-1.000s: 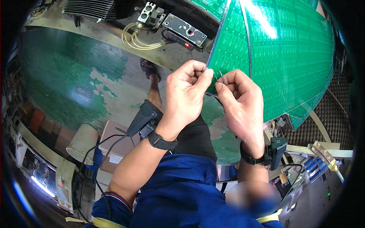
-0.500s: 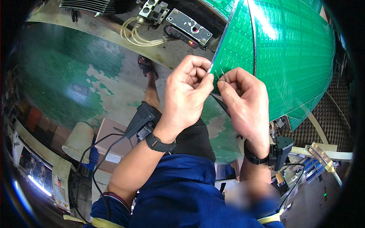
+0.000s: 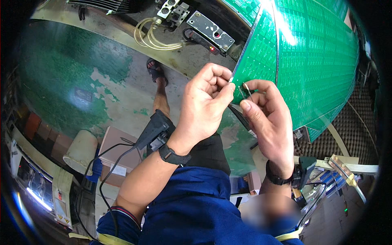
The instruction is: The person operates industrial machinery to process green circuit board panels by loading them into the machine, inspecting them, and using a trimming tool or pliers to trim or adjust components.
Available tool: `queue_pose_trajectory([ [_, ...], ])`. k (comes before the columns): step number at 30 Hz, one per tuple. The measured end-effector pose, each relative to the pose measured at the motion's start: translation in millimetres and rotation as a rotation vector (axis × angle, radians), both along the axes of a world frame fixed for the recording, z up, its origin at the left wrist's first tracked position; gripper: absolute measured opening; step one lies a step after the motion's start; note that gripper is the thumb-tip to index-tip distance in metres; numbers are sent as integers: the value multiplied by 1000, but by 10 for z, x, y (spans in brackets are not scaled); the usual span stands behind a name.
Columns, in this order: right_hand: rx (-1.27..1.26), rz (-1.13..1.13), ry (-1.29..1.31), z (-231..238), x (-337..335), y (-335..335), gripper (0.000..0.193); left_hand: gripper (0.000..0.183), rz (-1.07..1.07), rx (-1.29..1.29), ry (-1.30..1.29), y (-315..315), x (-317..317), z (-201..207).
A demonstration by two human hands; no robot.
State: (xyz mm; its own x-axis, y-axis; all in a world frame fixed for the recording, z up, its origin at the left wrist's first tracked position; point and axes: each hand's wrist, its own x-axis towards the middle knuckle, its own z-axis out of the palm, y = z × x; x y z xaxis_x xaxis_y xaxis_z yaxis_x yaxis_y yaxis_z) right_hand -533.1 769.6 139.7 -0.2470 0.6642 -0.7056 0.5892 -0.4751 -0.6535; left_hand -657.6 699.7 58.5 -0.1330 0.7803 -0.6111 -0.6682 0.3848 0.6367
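A large sheet of green printed circuit board slopes away at the upper right, its left edge trimmed with a thin metallic strip. My left hand is closed at the near end of that edge, thumb and forefinger pinching the corner; a small whitish bit shows at the fingertips. Just to the right, my right hand holds thin metal tweezers between thumb and forefinger, their prongs over the board close to my left thumb. What the tweezer tips touch is too small to tell.
Beyond my hands lie a scuffed metal block, clear coiled tubing and valve fittings. A cardboard box and a whitish bucket stand at the left. Black cables hang by my left arm.
My right hand has shifted slightly right and down, its thumb and forefinger opening a little around the tweezers. The left hand keeps its pinch; the view has shifted slightly.
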Motion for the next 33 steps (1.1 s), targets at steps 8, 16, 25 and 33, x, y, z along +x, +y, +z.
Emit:
queue_pose_trajectory([
  [8,448,439,-193,75,-29,-12,29,22,-5,67,7,-10,-3,2],
  [16,239,301,-327,174,-198,-10,17,25,87,83,79,-43,7,55],
  [25,133,158,2,97,-144,-105,13,15,-21,153,-74,-138,-234,235],
  [33,-271,-281,462,160,-48,-103,16,13,122,63,-472,-203,-261,226],
])
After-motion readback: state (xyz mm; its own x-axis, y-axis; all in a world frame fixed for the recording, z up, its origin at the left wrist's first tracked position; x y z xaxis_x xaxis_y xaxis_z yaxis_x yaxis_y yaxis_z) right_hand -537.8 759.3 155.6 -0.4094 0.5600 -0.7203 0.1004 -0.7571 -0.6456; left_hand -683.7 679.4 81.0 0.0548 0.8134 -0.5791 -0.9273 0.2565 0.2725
